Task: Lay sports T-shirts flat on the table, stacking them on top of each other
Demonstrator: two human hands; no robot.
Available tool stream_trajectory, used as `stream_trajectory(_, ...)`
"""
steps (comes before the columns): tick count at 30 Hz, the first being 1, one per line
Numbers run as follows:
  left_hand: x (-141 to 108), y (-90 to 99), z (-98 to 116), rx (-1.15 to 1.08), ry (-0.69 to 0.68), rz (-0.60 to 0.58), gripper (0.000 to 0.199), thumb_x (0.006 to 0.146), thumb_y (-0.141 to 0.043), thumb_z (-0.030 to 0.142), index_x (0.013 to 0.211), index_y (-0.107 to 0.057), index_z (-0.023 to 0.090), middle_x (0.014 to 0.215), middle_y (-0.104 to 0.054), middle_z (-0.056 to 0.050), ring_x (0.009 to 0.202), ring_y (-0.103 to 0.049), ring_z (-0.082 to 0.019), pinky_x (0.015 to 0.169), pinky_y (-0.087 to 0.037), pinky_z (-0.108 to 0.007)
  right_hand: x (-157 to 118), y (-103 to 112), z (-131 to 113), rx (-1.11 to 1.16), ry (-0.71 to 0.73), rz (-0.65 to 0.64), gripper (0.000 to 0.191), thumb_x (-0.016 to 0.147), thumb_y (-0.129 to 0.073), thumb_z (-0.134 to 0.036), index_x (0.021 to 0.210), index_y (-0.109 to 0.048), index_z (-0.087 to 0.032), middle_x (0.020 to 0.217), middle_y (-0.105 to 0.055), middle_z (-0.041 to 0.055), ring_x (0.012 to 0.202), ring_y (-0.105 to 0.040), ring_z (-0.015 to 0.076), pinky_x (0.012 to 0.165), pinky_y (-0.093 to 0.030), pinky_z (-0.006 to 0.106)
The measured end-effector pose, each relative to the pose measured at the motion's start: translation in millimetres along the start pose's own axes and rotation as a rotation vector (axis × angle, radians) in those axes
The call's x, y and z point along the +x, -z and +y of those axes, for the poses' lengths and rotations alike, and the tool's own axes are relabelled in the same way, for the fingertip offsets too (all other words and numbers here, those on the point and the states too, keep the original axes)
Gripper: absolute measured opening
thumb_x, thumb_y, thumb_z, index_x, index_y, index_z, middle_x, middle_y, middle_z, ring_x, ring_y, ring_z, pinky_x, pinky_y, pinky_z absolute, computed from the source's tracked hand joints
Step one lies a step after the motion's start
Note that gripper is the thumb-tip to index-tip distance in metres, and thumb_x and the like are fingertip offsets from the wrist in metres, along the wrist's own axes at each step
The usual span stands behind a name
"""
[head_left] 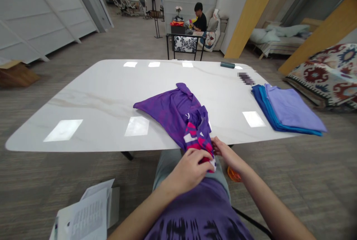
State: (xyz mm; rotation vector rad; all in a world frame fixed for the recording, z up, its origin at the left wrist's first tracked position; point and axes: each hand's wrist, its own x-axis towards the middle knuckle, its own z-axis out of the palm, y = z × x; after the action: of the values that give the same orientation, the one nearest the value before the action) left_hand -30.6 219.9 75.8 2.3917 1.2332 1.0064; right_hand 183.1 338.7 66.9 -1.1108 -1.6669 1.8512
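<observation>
A crumpled purple shirt with a pink, red and white pattern lies across the near edge of the table. Its plain part spreads flat and pointed toward the far left, while the patterned part is bunched and hangs over the edge above my lap. My left hand is closed on this patterned end, fingers curled over the fabric. On the right side of the bunch, my right hand has its fingers bent in against the cloth; its fingertips are partly hidden.
A stack of folded blue and lavender garments lies at the table's right end. Behind it are a dark case and a blurred dark item. A chair stands beyond the table; a person sits farther back. Papers are at lower left.
</observation>
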Motion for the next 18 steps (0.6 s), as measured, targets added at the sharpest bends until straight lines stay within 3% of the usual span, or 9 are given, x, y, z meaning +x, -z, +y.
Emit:
stream_trajectory(2, 2.0, -13.9, 14.8, -0.005, -0.102, -0.140, 0.012, 0.109, -0.068, 0.025, 0.118, -0.076, 0.028, 0.137, -0.075, -0.006, 0.124, -0.072, -0.025, 0.108, -0.057, -0.044, 4.1, -3.2, 3.9, 0.022, 0.022, 0.006, 0.053, 0.103, -0.069, -0.075, 0.120, -0.075, -0.025, 0.115, -0.079, 0.0061, 0.103, -0.072, 0.0248, 0.097, -0.059, 0.041)
stream_trajectory(5, 8.9, -1.3, 17.2, -0.093, -0.162, -0.201, 0.027, 0.109, -0.072, 0.046, 0.129, -0.074, 0.027, 0.141, -0.075, -0.008, 0.124, -0.072, -0.026, 0.109, -0.057, -0.043, -1.5, 8.0, -5.2, -0.064, 0.122, -0.035, 0.038, 0.104, -0.077, -0.060, 0.120, -0.074, -0.025, 0.113, -0.077, 0.0040, 0.105, -0.070, 0.0234, 0.099, -0.057, 0.038)
stream_trajectory(8, 32.6, 33.2, -2.8, -0.127, -0.030, -0.032, 0.028, 0.113, -0.063, 0.035, 0.138, -0.071, 0.026, 0.138, -0.074, -0.011, 0.126, -0.071, -0.026, 0.111, -0.055, -0.043, -17.6, 36.6, -27.7, -0.141, 0.217, 0.082, 0.032, 0.108, -0.071, -0.056, 0.117, -0.075, -0.025, 0.107, -0.075, 0.0028, 0.102, -0.066, 0.0225, 0.097, -0.056, 0.037)
stream_trajectory(11, 78.2, 53.8, -35.3, -0.065, 0.050, 0.124, 0.045, 0.112, -0.052, 0.018, 0.156, -0.062, 0.026, 0.152, -0.067, -0.014, 0.143, -0.063, -0.028, 0.125, -0.049, -0.048, -38.7, 66.6, -57.4, -0.118, 0.256, 0.201, 0.028, 0.107, -0.071, -0.054, 0.112, -0.075, -0.027, 0.102, -0.073, 0.0019, 0.094, -0.065, 0.0219, 0.087, -0.058, 0.035)
stream_trajectory(13, 115.7, 49.9, -53.9, -0.020, -0.004, 0.092, 0.062, 0.106, -0.060, 0.017, 0.166, -0.053, 0.027, 0.166, -0.058, -0.015, 0.157, -0.052, -0.032, 0.133, -0.041, -0.054, -52.7, 81.5, -80.9, -0.104, 0.260, 0.208, 0.026, 0.105, -0.073, -0.053, 0.109, -0.076, -0.027, 0.098, -0.072, 0.0015, 0.089, -0.064, 0.0210, 0.080, -0.058, 0.033)
stream_trajectory(15, 151.9, 34.4, -64.0, -0.009, -0.078, -0.020, 0.074, 0.098, -0.072, 0.020, 0.169, -0.052, 0.027, 0.169, -0.056, -0.015, 0.160, -0.049, -0.036, 0.135, -0.038, -0.058, -65.3, 92.9, -107.7, -0.136, 0.282, 0.188, 0.026, 0.104, -0.075, -0.053, 0.108, -0.076, -0.027, 0.096, -0.072, 0.0016, 0.086, -0.065, 0.0205, 0.076, -0.058, 0.032)
stream_trajectory(16, 167.6, 24.6, -65.3, -0.022, -0.112, -0.082, 0.073, 0.095, -0.075, 0.022, 0.165, -0.056, 0.026, 0.165, -0.060, -0.015, 0.157, -0.053, -0.036, 0.133, -0.039, -0.058, -70.7, 98.1, -122.1, -0.161, 0.304, 0.190, 0.026, 0.104, -0.076, -0.053, 0.109, -0.076, -0.027, 0.096, -0.072, 0.0019, 0.085, -0.065, 0.0203, 0.074, -0.058, 0.031)
stream_trajectory(18, 192.8, 6.2, -61.7, -0.090, -0.171, -0.168, 0.053, 0.095, -0.073, 0.023, 0.147, -0.069, 0.023, 0.147, -0.072, -0.014, 0.141, -0.066, -0.034, 0.126, -0.046, -0.054, -80.1, 109.4, -151.7, -0.193, 0.374, 0.237, 0.026, 0.104, -0.077, -0.052, 0.109, -0.076, -0.027, 0.094, -0.073, 0.0024, 0.081, -0.066, 0.0198, 0.069, -0.059, 0.030)
